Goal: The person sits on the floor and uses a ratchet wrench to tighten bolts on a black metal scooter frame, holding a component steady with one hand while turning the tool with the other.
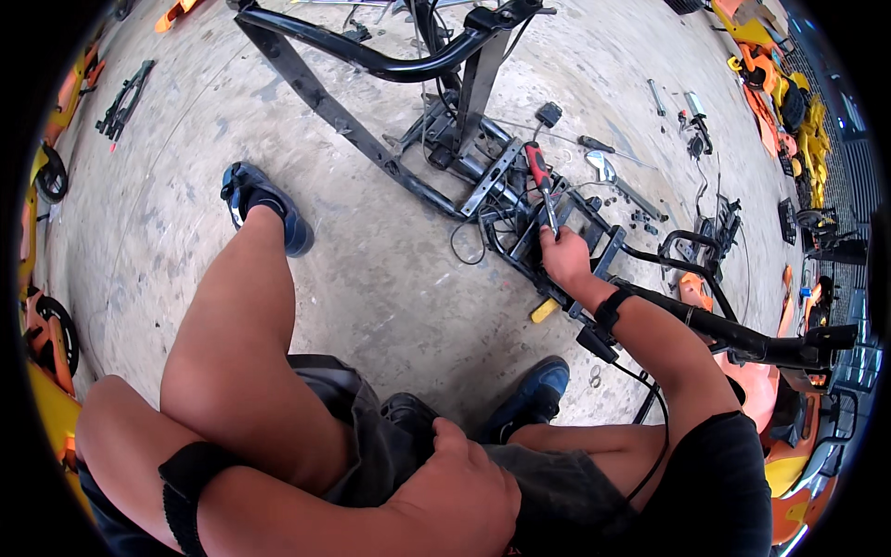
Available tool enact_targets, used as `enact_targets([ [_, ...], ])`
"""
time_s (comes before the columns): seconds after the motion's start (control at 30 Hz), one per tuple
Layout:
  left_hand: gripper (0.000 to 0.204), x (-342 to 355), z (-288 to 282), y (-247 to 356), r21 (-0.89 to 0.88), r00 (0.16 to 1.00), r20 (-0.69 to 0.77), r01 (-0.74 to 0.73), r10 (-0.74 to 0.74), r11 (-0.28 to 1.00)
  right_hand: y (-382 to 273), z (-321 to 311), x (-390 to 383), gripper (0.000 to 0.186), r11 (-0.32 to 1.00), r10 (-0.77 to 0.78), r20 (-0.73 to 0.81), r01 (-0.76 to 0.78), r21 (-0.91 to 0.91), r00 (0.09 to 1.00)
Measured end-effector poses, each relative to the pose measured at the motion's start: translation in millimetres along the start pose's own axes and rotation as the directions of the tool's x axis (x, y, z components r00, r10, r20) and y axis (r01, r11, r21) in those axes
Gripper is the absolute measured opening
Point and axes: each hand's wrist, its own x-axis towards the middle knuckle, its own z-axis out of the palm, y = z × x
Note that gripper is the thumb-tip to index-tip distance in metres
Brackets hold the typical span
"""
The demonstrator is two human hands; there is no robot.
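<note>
Around you the concrete floor (371, 251) spreads out, and on it the black tubular frame (427, 70) rises ahead of you, its lower bars running back along your right side. Yellow and orange panels (817, 153) are heaped by the far right edge. Your blue shoes (295, 227) are planted well apart, the left one farther forward. Your left hand (459, 497) lies back down over your lap, well away from the frame; its fingertips are turned under, so you cannot tell from here whether they hold anything. Your right hand (566, 260) reaches out over the frame's lower bars and is clearly the nearer one to the red-handled screwdriver (538, 165), which is at the frame, just beyond that hand. The screwdriver's long axis runs away from you and a little to the left: the handle is at the far end, and the metal shaft points back toward you, its near end meeting your right fingers. Those fingers are bunched narrow there, though whether they pinch the shaft or merely touch it, you cannot tell. To the right of the screwdriver, apart from it on the floor, lie a silver-headed tool with a long dark handle (640, 199) and, farther off, a slim black-handled driver (595, 144). A yellow block (545, 311) sits nearer you, below the bars, and small dark parts (649, 226) are scattered beyond the frame's right side.
</note>
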Motion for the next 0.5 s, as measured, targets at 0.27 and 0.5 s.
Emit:
enact_targets([
  [0.27,0.036,1,5,-3,0.013,0.998,-0.057,-0.033,0.034,0.999,3,10,-24,0.045,0.999,-0.030,-0.117,0.034,0.026,0.993],
  [0.5,0.036,3,-2,1,0.037,1.000,0.001,-0.030,0.030,0.999,8,7,-29,0.043,0.986,-0.145,-0.108,0.152,0.067,0.984],
])
